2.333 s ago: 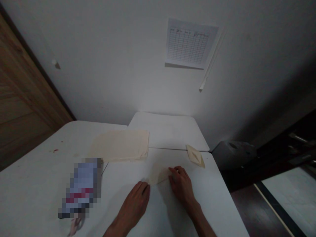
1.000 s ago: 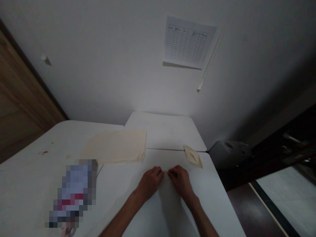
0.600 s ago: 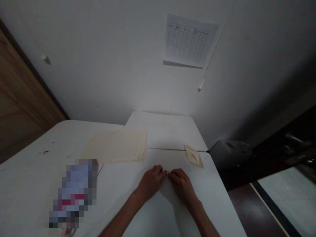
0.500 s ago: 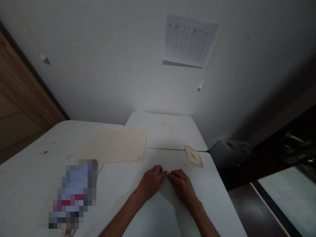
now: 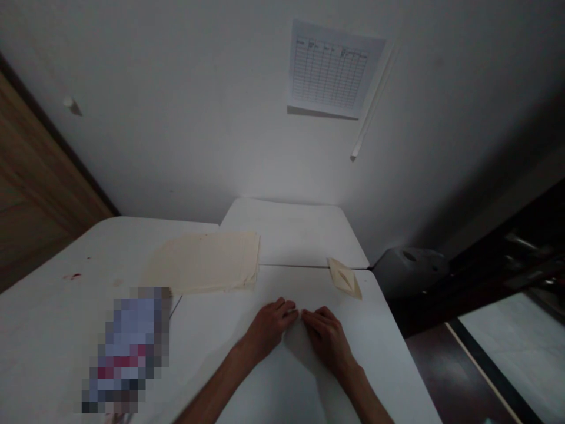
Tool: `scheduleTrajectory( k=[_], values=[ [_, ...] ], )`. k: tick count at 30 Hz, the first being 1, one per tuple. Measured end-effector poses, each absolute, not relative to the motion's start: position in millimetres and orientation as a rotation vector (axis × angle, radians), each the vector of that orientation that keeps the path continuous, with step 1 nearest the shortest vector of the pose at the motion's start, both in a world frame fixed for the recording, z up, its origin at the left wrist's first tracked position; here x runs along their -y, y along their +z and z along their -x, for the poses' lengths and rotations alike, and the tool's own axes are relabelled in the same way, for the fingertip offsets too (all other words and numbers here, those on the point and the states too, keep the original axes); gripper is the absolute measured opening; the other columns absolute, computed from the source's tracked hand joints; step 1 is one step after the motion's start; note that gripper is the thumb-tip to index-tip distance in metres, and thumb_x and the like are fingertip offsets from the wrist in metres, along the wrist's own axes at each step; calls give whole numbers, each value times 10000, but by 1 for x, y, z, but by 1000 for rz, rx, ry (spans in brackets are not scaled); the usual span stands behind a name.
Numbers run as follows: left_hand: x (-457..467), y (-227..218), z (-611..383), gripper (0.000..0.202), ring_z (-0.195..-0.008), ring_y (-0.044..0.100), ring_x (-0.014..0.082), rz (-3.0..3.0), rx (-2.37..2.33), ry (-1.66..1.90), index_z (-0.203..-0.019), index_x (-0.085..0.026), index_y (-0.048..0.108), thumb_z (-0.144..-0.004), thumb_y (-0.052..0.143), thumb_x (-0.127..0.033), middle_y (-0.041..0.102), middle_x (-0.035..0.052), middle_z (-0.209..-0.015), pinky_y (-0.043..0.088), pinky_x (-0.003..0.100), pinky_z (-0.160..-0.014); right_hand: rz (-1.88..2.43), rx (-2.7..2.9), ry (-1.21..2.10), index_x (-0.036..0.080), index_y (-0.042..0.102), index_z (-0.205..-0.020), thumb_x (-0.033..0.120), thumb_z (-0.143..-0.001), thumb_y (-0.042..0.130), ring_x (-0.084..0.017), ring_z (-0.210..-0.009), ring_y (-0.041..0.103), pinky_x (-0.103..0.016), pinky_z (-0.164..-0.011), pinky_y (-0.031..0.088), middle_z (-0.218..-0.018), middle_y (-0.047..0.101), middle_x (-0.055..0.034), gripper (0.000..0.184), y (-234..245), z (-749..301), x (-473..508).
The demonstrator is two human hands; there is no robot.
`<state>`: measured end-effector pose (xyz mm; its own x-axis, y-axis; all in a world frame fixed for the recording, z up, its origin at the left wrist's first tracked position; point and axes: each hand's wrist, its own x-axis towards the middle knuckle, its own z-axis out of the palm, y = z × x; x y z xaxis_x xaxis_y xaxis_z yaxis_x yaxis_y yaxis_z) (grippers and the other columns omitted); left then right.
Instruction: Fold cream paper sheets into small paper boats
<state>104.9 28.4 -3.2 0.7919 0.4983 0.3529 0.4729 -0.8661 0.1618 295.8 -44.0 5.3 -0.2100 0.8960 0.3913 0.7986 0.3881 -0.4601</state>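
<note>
My left hand and my right hand meet almost fingertip to fingertip, low over the white table. Both have their fingers bent and pressed together. A tiny pale bit shows between the fingertips, too small and dim to name. Beyond my right hand lies a folded cream paper piece with a raised fold or slit in its middle. To the far left of my left hand, a stack of cream paper sheets rests flat on the tabletop.
A blurred-out blue and red item lies at the left. On the wall hangs a printed table sheet beside a white cable cover. A grey bin-like object stands right of the table, and wooden panelling is at the left.
The fingers of both hands have shifted slightly, with the fingertips still close together. The whole view has moved a little; the papers stay where they were.
</note>
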Motion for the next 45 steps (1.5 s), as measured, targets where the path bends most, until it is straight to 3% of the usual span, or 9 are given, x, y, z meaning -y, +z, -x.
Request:
scheduleTrajectory(
  k=[6, 12, 19, 26, 33, 41, 45],
  values=[
    [-29, -4, -106, 278, -928, 547, 199, -2921, -775, 586, -1112, -181, 586, -891, 479, -52, 622, 59, -1017, 508, 338, -824, 1479, 1988, 190, 214, 675, -1076, 129, -920, 466, -207, -919, 592, -363, -846, 483, -998, 668, -84, 274, 2, -292, 37],
    [-28, -5, -106, 281, -952, 554, 208, -2920, -787, 600, -1103, -177, 589, -878, 489, -43, 631, 56, -1033, 509, 353, -841, 1630, 2048, 139, 245, 631, -1146, 49, -851, 505, -204, -949, 541, -319, -841, 470, -1025, 593, -70, 375, 10, -283, 38],
    [-28, -4, -106, 246, -921, 572, 193, -2907, -792, 627, -1061, -187, 608, -897, 472, -63, 637, 63, -997, 517, 332, -796, 1784, 2074, -27, 282, 635, -1130, 91, -843, 540, -209, -896, 532, -310, -782, 428, -945, 576, -63, 358, 17, -283, 45],
    [-27, -4, -106, 334, -958, 559, 200, -2910, -800, 597, -1110, -183, 596, -861, 457, -9, 628, 64, -1065, 505, 356, -836, 1843, 2024, -90, 290, 627, -1144, 107, -845, 536, -217, -880, 519, -324, -777, 403, -912, 569, -67, 362, 11, -298, 56],
    [-27, -3, -103, 368, -963, 559, 195, -2945, -768, 595, -1131, -260, 609, -858, 506, -34, 615, 53, -1090, 508, 330, -800, 1853, 2000, -32, 281, 643, -1103, 133, -874, 532, -208, -883, 532, -317, -808, 411, -906, 580, -61, 294, 15, -298, 54],
    [-22, -3, -97, 284, -906, 602, 203, -2995, -1003, 911, -1115, -191, 603, -896, 464, -73, 641, 77, -989, 527, 360, -815, 1788, 2005, 21, 255, 682, -935, 246, -882, 591, -197, -889, 558, -306, -835, 427, -906, 612, -50, 106, 22, -296, 37],
    [-8, 2, -80, 144, -857, 603, 205, -2761, -1327, 1050, -964, -187, 616, -932, 489, -245, 612, 76, -920, 540, 350, -769, 1786, 2053, -35, 244, 679, -903, 240, -887, 586, -207, -889, 558, -323, -831, 425, -889, 616, -50, 95, 20, -296, 33]
  ],
)
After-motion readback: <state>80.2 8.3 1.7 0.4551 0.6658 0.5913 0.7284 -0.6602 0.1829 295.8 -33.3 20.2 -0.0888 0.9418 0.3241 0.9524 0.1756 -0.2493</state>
